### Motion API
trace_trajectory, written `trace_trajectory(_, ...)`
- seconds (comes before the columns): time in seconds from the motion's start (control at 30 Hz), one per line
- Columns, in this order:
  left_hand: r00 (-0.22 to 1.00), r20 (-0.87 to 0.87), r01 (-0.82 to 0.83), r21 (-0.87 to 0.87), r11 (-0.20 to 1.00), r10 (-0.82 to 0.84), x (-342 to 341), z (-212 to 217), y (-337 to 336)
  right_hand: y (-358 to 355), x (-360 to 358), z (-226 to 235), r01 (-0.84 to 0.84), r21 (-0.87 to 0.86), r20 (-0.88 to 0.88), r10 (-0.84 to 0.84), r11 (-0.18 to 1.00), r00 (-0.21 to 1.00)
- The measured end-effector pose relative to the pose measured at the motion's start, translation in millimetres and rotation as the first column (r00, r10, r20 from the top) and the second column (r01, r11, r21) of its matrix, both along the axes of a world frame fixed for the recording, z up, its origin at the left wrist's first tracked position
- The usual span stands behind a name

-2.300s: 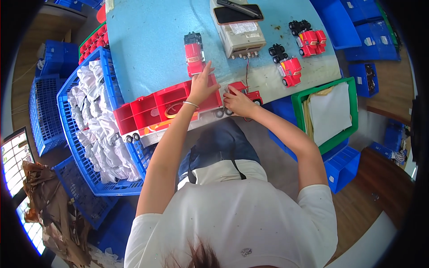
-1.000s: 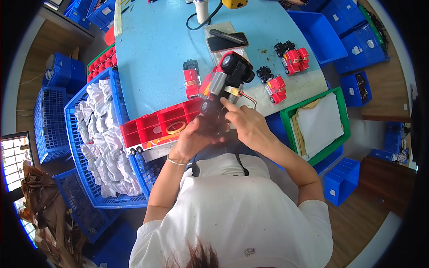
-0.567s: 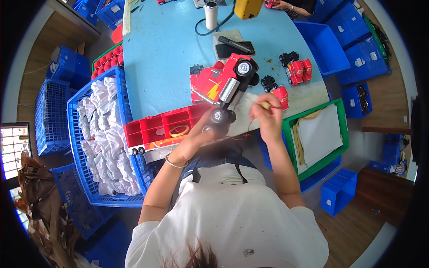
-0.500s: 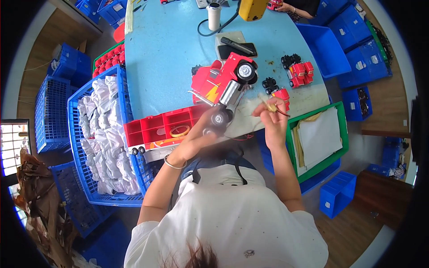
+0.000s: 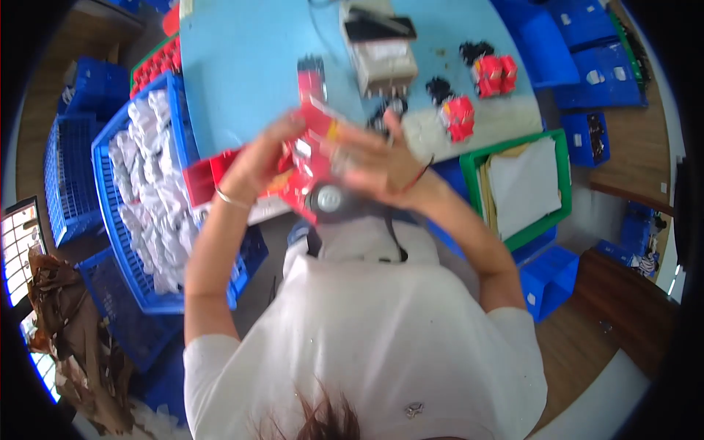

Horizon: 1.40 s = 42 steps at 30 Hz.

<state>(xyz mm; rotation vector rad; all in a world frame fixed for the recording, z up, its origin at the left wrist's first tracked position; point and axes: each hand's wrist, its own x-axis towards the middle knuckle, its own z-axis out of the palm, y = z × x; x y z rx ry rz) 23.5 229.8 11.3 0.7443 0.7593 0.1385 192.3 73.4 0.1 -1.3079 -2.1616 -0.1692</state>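
A red toy truck (image 5: pixel 314 158) with a yellow marking is over the table's near edge, turned so that a silver-hubbed wheel points toward me. My left hand (image 5: pixel 262 155) is closed on its left side. Along its right side lies my right hand (image 5: pixel 378 163), fingers stretched out and thumb apart, blurred by motion; whether a small thing is in it I cannot see. A red compartmented toy trailer (image 5: pixel 199 183) lies partly hidden behind my left forearm. Black wheeled chassis parts (image 5: pixel 389 114) show just beyond my right hand.
Finished-looking red toy trucks (image 5: pixel 495 75) and another red cab (image 5: pixel 458 119) stand at right on the blue table (image 5: pixel 242 66). A phone (image 5: pixel 378 28) lies on a pale box. A blue crate (image 5: pixel 139 290) of white-wrapped pieces is at left, a green-rimmed tray (image 5: pixel 554 198) at right.
The toy truck has been turned and drawn closer to my body. My right hand has moved left from beside it onto its side. The view has shifted, with the table higher in it.
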Motion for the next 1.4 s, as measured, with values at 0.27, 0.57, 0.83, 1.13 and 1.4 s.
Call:
trace_trajectory(0.27, 0.889, -0.031, -0.156, 0.917, 0.367, 0.457, -11.3, -106.4, 107.1, -74.4, 170.9, -148.0, 0.701, -0.387, -0.551, -0.76, 0.599, 0.346)
trace_trajectory(0.57, 0.711, -0.555, 0.496, 0.831, 0.252, 0.431, -20.0, -227.3, 134.6, -52.1, 191.0, -224.5, 0.861, -0.39, -0.222, -0.94, 0.328, 0.258)
trace_trajectory(0.83, 0.625, -0.317, 0.474, 0.88, 0.024, -0.714, -18.5, -13.8, -81.8, -82.6, 193.9, -217.4, 0.834, -0.477, -0.324, -0.938, 0.276, 0.125)
trace_trajectory(1.13, 0.519, -0.473, 0.716, 0.695, 0.06, -0.712, -19.9, 19.3, -91.3, -95.5, 155.1, -173.5, 0.848, -0.377, -0.658, -0.752, 0.374, 0.039)
trace_trajectory(1.4, 0.663, -0.445, 0.477, 0.871, -0.119, -0.602, -74.5, 19.2, -94.5, -94.2, 129.0, -107.7, 0.846, -0.3, -0.625, -0.761, 0.441, 0.175)
